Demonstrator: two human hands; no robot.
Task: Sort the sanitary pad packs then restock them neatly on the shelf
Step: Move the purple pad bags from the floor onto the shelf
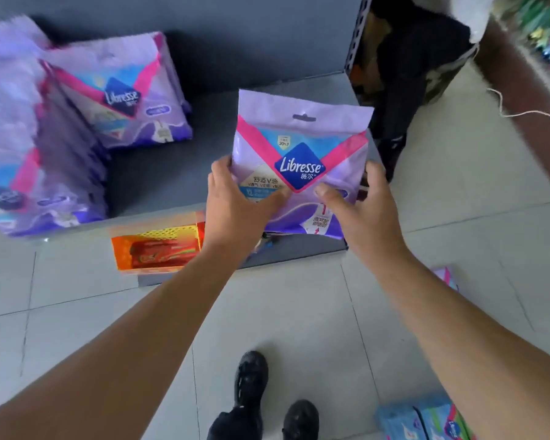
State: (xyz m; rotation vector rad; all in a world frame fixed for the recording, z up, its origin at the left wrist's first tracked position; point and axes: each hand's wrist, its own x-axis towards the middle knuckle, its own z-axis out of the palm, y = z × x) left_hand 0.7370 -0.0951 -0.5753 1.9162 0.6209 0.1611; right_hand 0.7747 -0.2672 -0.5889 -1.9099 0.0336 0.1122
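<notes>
The purple pack (302,160) stands upright in the air over the right front part of the dark shelf (178,173), label facing the person, hang-hole at the top — its long axis runs up and down, tilted slightly away. Both hands grip it low down: the left hand (235,204) curls round the lower left edge with the thumb across the front, the right hand (359,198) holds the lower right edge, thumb pressed on the front and fingers behind. So the pack rises above the grip, its bottom edge just over the shelf's front lip; neither hand is clearly nearer to the work, they share it evenly.

What the next move turns on, I'd judge, is that the matching packs sit off to the left. One leaning pack (121,93) stands further back on the shelf, well apart from the held one, and a blurred row of packs (35,160) fills the left end. Bare shelf lies between them and the hands, so the pack would likely travel left and back, kept upright to match.

Below the shelf's front edge an orange box (159,246) shows. The floor (299,312) is pale tile — a few blue packs (419,420) lie on it at the lower right, and another purple one (446,276) peeps out past the right forearm. The person's black shoes (267,395) stand close to the shelf.
</notes>
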